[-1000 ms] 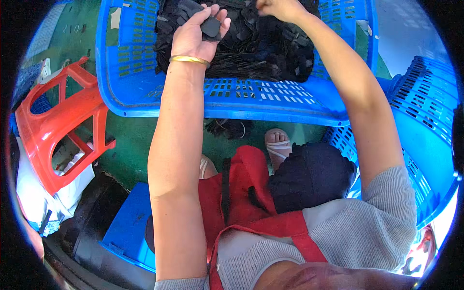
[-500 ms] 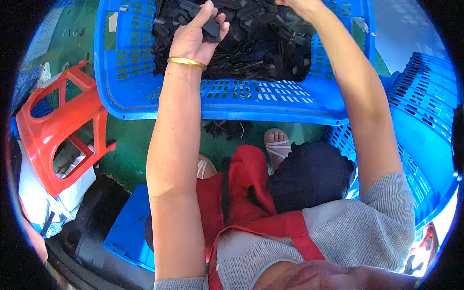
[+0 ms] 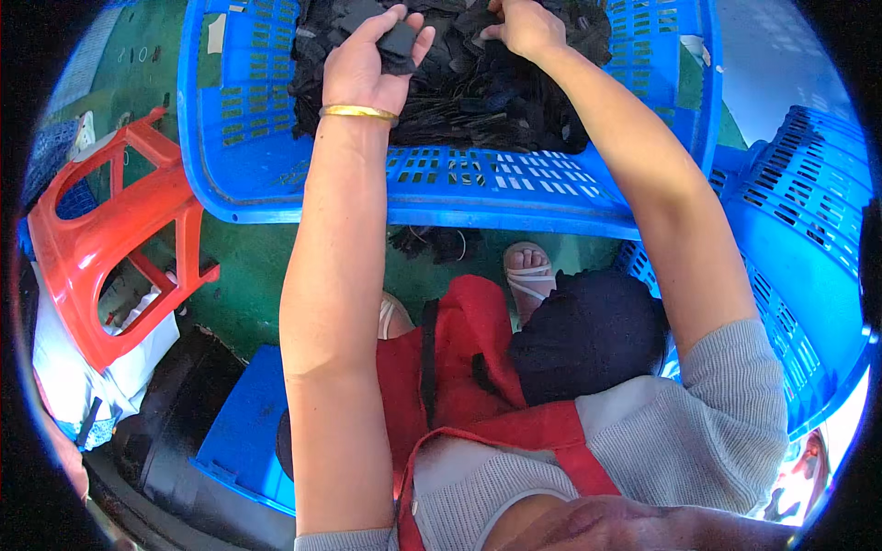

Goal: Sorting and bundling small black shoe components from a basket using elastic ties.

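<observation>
Inside the blue basket (image 3: 459, 184), a heap of black fabric pieces (image 3: 496, 92) fills the far half; the left hand (image 3: 367, 64) pinches a few dark pieces (image 3: 397, 41) between curled fingers, the right hand (image 3: 528, 28) grips into the heap. Most pieces appear unsorted. A red stool (image 3: 110, 239) lies leftward

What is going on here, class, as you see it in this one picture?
A seated person in a red apron reaches both hands into a blue slotted crate filled with small black pieces. The left hand, with a gold bangle at the wrist, holds a few black pieces, and the right hand digs into the pile. A red plastic stool lies tipped to the left, and a second blue crate stands to the right.
</observation>
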The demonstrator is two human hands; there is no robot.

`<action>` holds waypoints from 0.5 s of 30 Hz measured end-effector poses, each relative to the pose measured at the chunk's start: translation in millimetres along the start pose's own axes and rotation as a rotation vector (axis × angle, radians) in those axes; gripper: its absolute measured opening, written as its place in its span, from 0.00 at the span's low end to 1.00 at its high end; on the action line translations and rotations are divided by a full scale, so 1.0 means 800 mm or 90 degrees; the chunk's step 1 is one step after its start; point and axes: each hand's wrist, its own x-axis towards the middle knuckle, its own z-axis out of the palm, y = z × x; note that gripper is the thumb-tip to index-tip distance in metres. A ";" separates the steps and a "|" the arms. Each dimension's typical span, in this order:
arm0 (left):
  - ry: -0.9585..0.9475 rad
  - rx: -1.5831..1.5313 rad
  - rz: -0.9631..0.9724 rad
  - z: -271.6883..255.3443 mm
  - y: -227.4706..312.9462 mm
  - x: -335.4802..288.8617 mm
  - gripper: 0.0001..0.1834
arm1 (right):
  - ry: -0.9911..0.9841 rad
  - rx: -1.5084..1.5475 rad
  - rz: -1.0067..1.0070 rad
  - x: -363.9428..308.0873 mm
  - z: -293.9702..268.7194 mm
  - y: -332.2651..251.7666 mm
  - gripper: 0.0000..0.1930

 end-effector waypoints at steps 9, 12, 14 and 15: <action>-0.013 0.058 -0.028 0.006 -0.005 -0.005 0.09 | 0.097 -0.132 -0.235 0.007 0.010 0.021 0.20; -0.018 0.068 -0.026 0.003 -0.006 -0.001 0.09 | 0.051 -0.095 -0.244 0.011 0.009 0.025 0.15; -0.006 0.074 -0.020 0.001 -0.008 -0.003 0.10 | 0.051 -0.031 -0.115 0.013 0.003 0.027 0.12; -0.001 0.072 -0.017 -0.001 -0.007 -0.004 0.10 | 0.091 0.010 -0.127 0.013 0.005 0.038 0.11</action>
